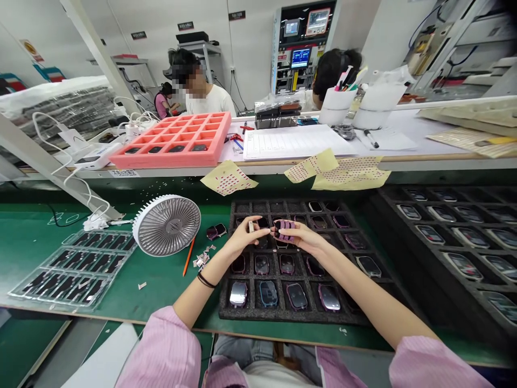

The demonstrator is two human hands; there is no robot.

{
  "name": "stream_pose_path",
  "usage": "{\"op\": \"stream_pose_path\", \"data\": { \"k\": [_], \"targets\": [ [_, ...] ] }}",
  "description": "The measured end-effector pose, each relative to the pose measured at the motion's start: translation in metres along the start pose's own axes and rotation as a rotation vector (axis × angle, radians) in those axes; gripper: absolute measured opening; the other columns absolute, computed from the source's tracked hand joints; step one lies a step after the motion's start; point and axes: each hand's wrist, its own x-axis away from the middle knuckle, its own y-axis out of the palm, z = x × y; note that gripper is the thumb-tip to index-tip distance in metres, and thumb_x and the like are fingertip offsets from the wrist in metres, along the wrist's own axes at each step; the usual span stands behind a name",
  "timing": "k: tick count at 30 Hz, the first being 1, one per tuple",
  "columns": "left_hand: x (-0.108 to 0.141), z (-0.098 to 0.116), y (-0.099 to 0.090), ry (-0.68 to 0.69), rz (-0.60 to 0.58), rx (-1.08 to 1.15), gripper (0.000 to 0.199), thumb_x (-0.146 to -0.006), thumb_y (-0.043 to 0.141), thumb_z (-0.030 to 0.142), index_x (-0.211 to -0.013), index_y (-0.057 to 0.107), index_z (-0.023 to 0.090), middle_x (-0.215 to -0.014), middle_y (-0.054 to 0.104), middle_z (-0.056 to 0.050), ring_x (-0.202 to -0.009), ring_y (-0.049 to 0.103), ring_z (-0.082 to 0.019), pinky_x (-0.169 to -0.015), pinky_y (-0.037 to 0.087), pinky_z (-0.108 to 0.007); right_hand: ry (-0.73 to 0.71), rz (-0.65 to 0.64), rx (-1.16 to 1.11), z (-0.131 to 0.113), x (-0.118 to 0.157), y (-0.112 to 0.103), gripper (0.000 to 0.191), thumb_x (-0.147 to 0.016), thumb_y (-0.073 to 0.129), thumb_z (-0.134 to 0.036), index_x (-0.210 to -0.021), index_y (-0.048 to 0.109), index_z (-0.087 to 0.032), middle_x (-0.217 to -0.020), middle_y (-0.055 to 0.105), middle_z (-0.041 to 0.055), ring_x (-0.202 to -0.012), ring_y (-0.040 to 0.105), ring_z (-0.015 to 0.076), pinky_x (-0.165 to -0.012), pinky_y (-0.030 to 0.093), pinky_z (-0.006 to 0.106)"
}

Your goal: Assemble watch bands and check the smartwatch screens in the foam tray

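My left hand point(248, 235) and my right hand point(299, 235) meet above a black foam tray point(264, 314). The fingers of the left are bent, its thumb reaching towards the right hand's fingertips; a small pale piece shows at one finger. Curled fingers on the right are close around something dark, with purple bands at the fingertips; I cannot make out what it is. Below lie watch cases with dark screens, among them a silver-faced one point(238, 294), a blue-rimmed one point(268, 294) and a purple-rimmed one point(329, 298).
A second foam tray point(438, 280) of watch cases stands at right. To the left are a round fan point(167, 225), an orange stick point(188, 257), small paper pieces point(202, 259) and clear plastic trays point(52, 285). A pink foam tray point(169, 157) sits on the shelf; people sit beyond.
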Motion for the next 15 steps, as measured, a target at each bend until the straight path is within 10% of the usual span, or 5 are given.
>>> {"op": "stream_pose_path", "data": {
  "k": [5,15],
  "targets": [
    [-0.008,0.000,0.004,-0.278,-0.087,0.361,0.028,-0.071,0.065,0.023,-0.097,0.064,0.012,-0.068,0.051,0.001,-0.058,0.049,-0.008,-0.047,0.035,-0.017,-0.009,0.075,-0.006,0.005,-0.007,-0.004,0.043,-0.049,0.087,-0.012,-0.088,0.070,-0.017,-0.088,0.077,0.0066,-0.080,0.074,0.0221,-0.089,0.056,0.040],
    [-0.012,0.008,0.012,-0.002,0.020,0.369,0.018,-0.067,0.061,0.021,-0.083,0.054,0.015,-0.067,0.040,0.004,-0.057,0.039,-0.006,-0.046,0.027,-0.017,-0.056,0.130,0.036,0.004,-0.038,-0.015,0.035,-0.052,0.086,-0.010,-0.084,0.070,-0.016,-0.082,0.076,0.0065,-0.076,0.073,0.0211,-0.086,0.058,0.037]
  ]
}}
